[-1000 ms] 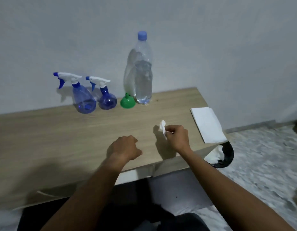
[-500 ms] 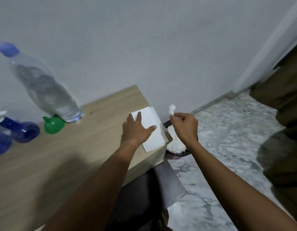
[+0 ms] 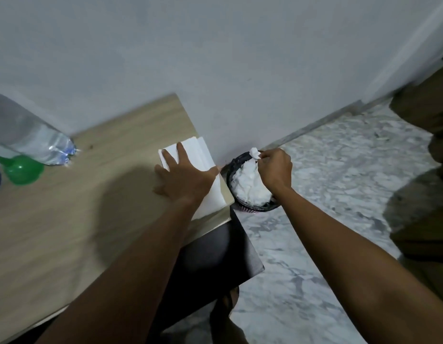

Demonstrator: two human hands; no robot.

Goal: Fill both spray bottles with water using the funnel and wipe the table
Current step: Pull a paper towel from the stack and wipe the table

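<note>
Head view, left to right: the green funnel [image 3: 23, 170] lies on the wooden bench [image 3: 66, 232] beside the base of the clear water bottle [image 3: 39, 142]. My left hand [image 3: 184, 178] rests flat, fingers spread loose, on the stack of white tissues [image 3: 205, 167] at the bench's corner. My right hand [image 3: 275, 170] pinches a crumpled tissue scrap [image 3: 254, 153] above the black bin [image 3: 252, 207] full of white tissue on the floor.
</note>
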